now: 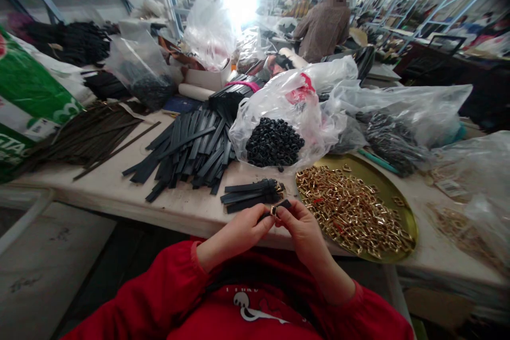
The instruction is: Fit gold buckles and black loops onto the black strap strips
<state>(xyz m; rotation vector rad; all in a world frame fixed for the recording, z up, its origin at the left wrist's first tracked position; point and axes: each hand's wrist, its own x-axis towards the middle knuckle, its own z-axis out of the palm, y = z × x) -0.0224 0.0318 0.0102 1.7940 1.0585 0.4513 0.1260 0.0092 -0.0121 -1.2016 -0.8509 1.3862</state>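
My left hand (247, 226) and my right hand (299, 223) meet over the table's front edge, fingers closed on one dark strap (283, 204). A gold buckle (273, 211) sits on that strap between my fingertips. Just beyond them lies a small stack of dark straps with gold buckles (251, 194). To the right, a round gold tray (410, 218) holds a heap of gold buckles (354, 207). An open plastic bag (319, 133) behind my hands contains many small black loops (274, 142). Left of it spreads a pile of dark straps (195, 143).
Brown strips (95, 130) lie at the left beside a green and white bag (32, 90). More plastic bags (398, 111) crowd the right and back. A teal tool (378, 161) rests behind the tray. Another person (324, 26) stands further back, facing away.
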